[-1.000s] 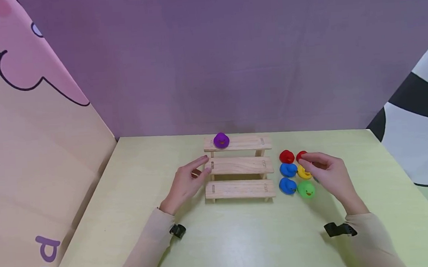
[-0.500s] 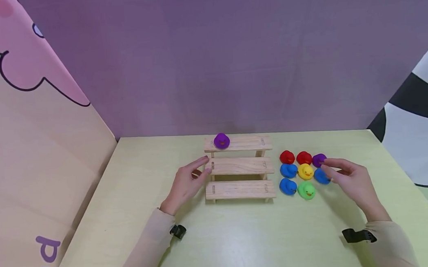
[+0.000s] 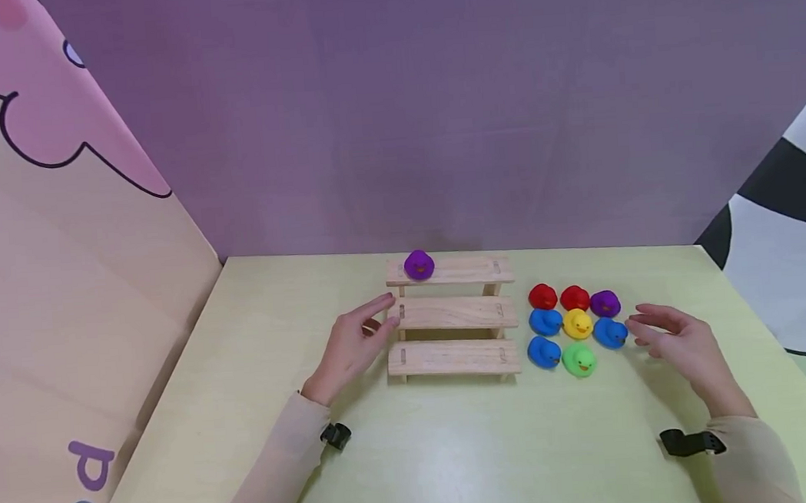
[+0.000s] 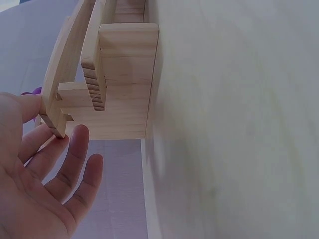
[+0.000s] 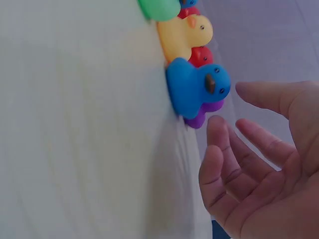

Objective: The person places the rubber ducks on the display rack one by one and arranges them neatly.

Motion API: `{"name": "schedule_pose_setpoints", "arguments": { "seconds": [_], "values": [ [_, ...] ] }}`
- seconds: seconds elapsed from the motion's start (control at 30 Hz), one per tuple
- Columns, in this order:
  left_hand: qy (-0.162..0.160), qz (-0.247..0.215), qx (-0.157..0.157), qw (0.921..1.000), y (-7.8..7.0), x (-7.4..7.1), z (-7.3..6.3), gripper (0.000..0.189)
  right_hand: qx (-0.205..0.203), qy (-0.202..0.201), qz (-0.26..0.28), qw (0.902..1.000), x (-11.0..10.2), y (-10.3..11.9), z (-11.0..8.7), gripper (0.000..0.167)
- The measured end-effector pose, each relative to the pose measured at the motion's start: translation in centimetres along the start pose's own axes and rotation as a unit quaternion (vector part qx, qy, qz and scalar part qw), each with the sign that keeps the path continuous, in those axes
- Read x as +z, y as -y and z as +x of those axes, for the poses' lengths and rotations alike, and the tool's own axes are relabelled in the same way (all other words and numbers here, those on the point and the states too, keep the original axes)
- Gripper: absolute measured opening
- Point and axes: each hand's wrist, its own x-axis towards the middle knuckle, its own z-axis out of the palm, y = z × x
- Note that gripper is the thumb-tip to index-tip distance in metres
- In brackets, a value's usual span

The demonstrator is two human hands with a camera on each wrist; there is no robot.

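Purple backdrop behind pale green worktop (image 3: 457, 448), wooden three-step stand (image 3: 452, 316) at centre with purple duck (image 3: 418, 264) on top step, left hand (image 3: 353, 345) fingers relaxed touching stand's left end, right hand (image 3: 679, 340) spread, empty, just beside blue duck (image 3: 610, 333) in duck cluster

I see a stepped rack (image 3: 451, 314) of pale, unfinished wood, matt, its grain plain in the left wrist view. The surface (image 3: 457, 448) under it looks like smooth light wood with a faint sheen. At right of centre, the little ducks look like soft rubbery plastic: the blue duck (image 5: 197, 87) and yellow duck (image 5: 184, 35) have a smooth, slightly glossy skin. The purple backdrop (image 3: 401, 113) looks like matt cloth.
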Motion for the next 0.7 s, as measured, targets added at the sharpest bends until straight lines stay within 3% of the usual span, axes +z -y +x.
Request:
{"name": "schedule_pose_setpoints", "arguments": {
  "seconds": [0.2, 0.7],
  "values": [
    [-0.002, 0.003, 0.001, 1.0, 0.03, 0.1, 0.18, 0.044, 0.009, 0.026, -0.001, 0.9996, -0.37, -0.52, 0.49, 0.075],
    [0.002, -0.004, 0.001, 1.0, -0.1, -0.01, 0.15, 0.046, -0.052, 0.065, -0.052, 0.9952, -0.16, -0.88, 0.58, 0.066]
  ]
}}
